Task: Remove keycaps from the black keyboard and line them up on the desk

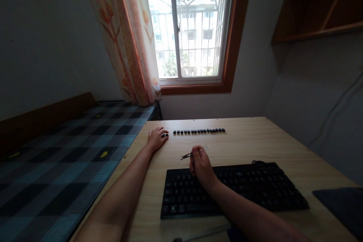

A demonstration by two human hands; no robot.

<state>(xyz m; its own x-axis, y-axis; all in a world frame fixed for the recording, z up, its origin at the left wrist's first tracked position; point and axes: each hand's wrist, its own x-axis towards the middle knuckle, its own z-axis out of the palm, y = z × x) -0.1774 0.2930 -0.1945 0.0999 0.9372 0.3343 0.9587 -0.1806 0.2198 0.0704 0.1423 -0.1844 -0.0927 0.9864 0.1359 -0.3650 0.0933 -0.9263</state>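
My left hand rests on the far left of the table, its thumb and fingers closed around two small black keycaps. To the right of it, a row of several black keycaps runs along the back of the table. My right hand is closed on a keycap puller, with thin wire loops on one side of the fist and dark prongs on the other. Its grip is hidden inside the fist. Below this hand lies a black keyboard, partly covered by my right forearm.
The wooden table meets a bed with a checked cover on the left. A dark flat item lies at the right edge. Behind are a curtain and a window; a wooden shelf hangs upper right.
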